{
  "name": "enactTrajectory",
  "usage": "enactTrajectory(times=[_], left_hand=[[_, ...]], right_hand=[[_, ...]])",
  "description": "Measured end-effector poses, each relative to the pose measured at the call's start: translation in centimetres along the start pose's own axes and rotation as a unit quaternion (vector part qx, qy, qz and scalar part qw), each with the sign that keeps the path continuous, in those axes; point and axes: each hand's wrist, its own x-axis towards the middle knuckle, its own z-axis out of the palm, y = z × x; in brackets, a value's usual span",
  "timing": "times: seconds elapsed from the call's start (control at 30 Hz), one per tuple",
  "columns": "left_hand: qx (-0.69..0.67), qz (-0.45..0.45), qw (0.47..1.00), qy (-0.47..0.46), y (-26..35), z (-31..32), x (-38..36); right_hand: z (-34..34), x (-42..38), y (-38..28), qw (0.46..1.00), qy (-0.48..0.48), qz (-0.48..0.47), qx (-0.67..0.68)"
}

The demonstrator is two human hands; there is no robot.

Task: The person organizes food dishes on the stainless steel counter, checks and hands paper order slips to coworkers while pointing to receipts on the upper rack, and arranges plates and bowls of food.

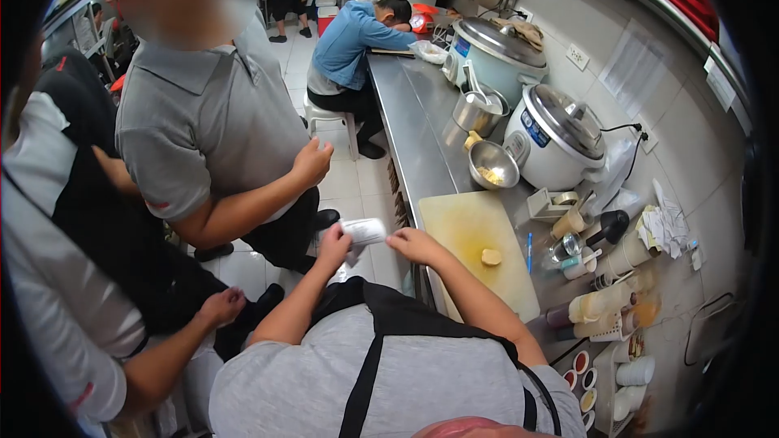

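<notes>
A small white paper slip [363,231] with faint print on it is held out in front of my body, beside the counter edge. My left hand [333,248] pinches its left end, and the fingertips of my right hand [411,244] grip the right end. To the right of my right hand lies a yellow-stained cutting board [450,223] on the steel counter. A pale yellow, peeled-looking piece of food [491,257] rests on the board. A blue pen [529,253] lies along the board's right side.
Two people in grey shirts [207,113] stand close on my left. Another person [345,45] sits leaning on the counter's far end [410,109]. Rice cookers [560,134], a metal bowl [493,164] and sauce containers [596,308] line the wall side.
</notes>
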Motion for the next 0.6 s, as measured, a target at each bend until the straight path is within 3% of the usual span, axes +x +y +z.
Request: enactTrajectory(times=[0.1,0.2,0.27,0.33,0.4,0.47,0.5,0.6], left_hand=[[-0.064,0.011,0.995,-0.070,5.3,2.6,-0.4],[-0.114,-0.006,0.985,-0.126,5.9,3.6,0.6],[-0.142,-0.032,0.976,-0.163,6.6,3.5,1.2],[-0.162,-0.116,0.957,-0.212,8.2,3.2,2.1],[-0.215,-0.208,0.897,-0.324,7.4,2.7,4.0],[-0.296,-0.336,0.785,-0.428,8.4,2.6,5.6],[-0.342,-0.346,0.732,-0.476,8.3,2.8,6.5],[-0.413,-0.351,0.734,-0.409,10.3,4.3,7.6]], right_hand=[[-1.7,-1.4,-3.0,0.969,-0.019,0.084,0.231],[-2.1,-1.5,-3.3,0.937,-0.009,0.079,0.339],[-2.3,-1.2,-3.0,0.937,0.012,0.077,0.340],[-3.2,-0.8,-3.4,0.939,0.039,0.064,0.336],[-4.2,-1.1,-4.4,0.940,0.064,0.048,0.332],[-5.2,-1.2,-5.3,0.937,0.072,0.046,0.338],[-5.5,-1.2,-5.7,0.938,0.072,0.034,0.337],[-6.1,-1.6,-7.2,0.936,0.033,0.009,0.351]])
